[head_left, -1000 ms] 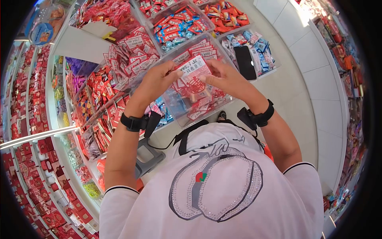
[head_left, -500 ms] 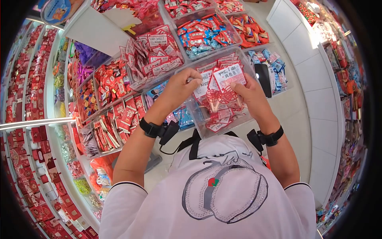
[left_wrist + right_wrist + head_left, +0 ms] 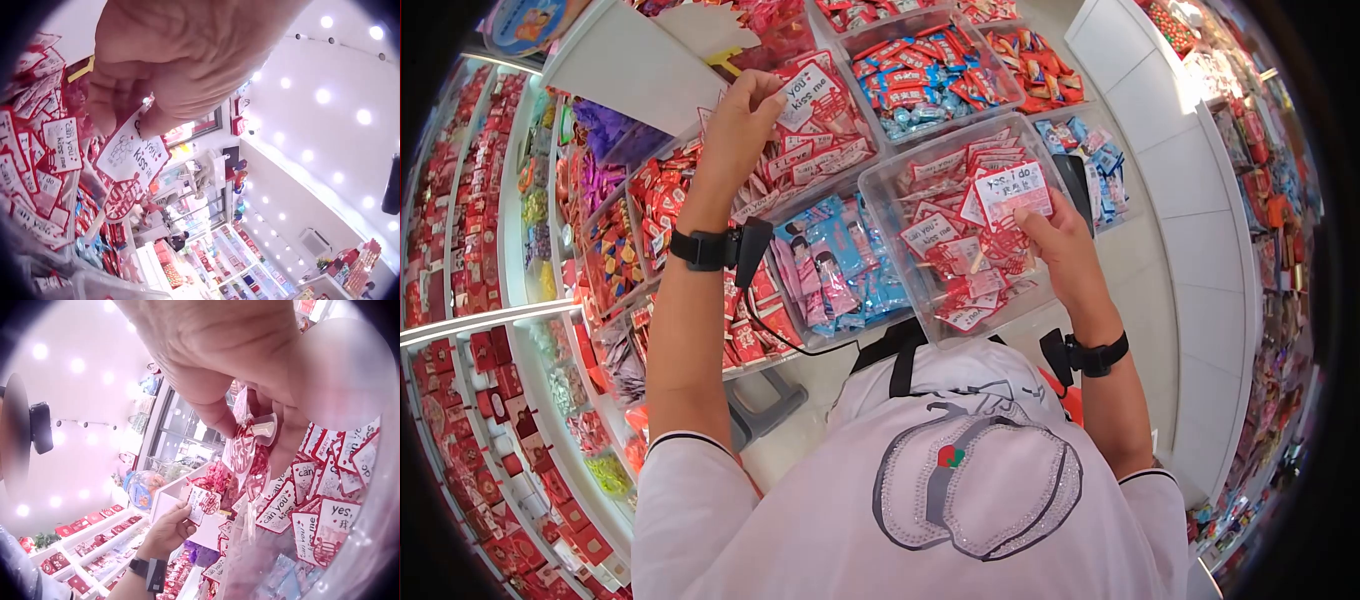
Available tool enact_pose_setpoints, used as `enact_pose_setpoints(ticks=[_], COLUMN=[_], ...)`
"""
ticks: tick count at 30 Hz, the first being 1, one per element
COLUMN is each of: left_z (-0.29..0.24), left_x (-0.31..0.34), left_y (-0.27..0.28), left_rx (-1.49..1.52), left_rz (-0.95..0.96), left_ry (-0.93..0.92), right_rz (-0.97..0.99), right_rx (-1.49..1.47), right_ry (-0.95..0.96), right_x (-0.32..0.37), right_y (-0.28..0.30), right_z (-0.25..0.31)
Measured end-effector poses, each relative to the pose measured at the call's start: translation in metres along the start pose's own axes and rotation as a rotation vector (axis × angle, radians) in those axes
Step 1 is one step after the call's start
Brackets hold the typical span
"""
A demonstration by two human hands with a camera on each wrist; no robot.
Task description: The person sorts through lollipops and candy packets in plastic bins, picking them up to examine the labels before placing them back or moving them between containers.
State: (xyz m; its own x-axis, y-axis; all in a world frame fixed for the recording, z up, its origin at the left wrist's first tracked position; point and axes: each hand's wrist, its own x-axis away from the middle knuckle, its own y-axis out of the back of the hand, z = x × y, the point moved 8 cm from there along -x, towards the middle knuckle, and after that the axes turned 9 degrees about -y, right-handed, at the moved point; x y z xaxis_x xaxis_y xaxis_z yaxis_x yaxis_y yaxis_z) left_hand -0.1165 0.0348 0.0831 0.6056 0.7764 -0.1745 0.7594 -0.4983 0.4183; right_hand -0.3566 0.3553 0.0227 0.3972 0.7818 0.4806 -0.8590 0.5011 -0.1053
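Observation:
My left hand [image 3: 745, 120] pinches the corner of a "can you kiss me" packet [image 3: 808, 97] above the heap of red and white packets at the upper left; in the left wrist view this packet [image 3: 132, 153] hangs from thumb and fingers. Over the clear plastic bin [image 3: 882, 225], my right hand [image 3: 1068, 250] grips a "yes, i do" packet [image 3: 1013, 190], thumb on its front. Similar packets [image 3: 930, 232] lie in that bin. The right wrist view shows the right hand [image 3: 219, 369] with fingers curled round packets, their print partly hidden.
Blue and pink packets [image 3: 835, 270] fill a tray left of the bin. Red and blue sweets [image 3: 920, 75] sit in a bin behind. A dark phone [image 3: 1072, 185] lies at the right, partly behind the right hand. A grey stool [image 3: 770, 405] stands below the trays.
My left hand has moved up and left, away from the right hand, carrying a "can you kiss me" packet over the upper-left heap. My right hand still holds its packet over the bin.

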Motion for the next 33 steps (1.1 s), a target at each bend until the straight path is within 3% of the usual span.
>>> enact_pose_setpoints(ticks=[6,12,18,21,33], left_z=[0.025,0.038,0.045,0.05,0.076], left_x=[-0.028,-0.035,-0.032,-0.032,-0.033], left_y=[-0.02,-0.03,-0.036,-0.041,-0.045], left_rx=[-0.254,-0.381,-0.37,-0.452,-0.598], left_rz=[0.084,0.099,0.099,0.22,0.281], left_ry=[-0.182,-0.163,-0.284,-0.196,-0.204], right_rz=[-0.029,-0.03,-0.02,-0.013,-0.003], right_rx=[-0.018,-0.043,-0.038,-0.047,-0.022], right_ry=[0.006,0.01,-0.013,-0.017,-0.022], right_x=[0.001,0.003,0.003,0.003,-0.001], right_y=[-0.001,-0.005,-0.011,-0.013,-0.018], right_z=[-0.002,0.0,0.0,-0.001,-0.004])
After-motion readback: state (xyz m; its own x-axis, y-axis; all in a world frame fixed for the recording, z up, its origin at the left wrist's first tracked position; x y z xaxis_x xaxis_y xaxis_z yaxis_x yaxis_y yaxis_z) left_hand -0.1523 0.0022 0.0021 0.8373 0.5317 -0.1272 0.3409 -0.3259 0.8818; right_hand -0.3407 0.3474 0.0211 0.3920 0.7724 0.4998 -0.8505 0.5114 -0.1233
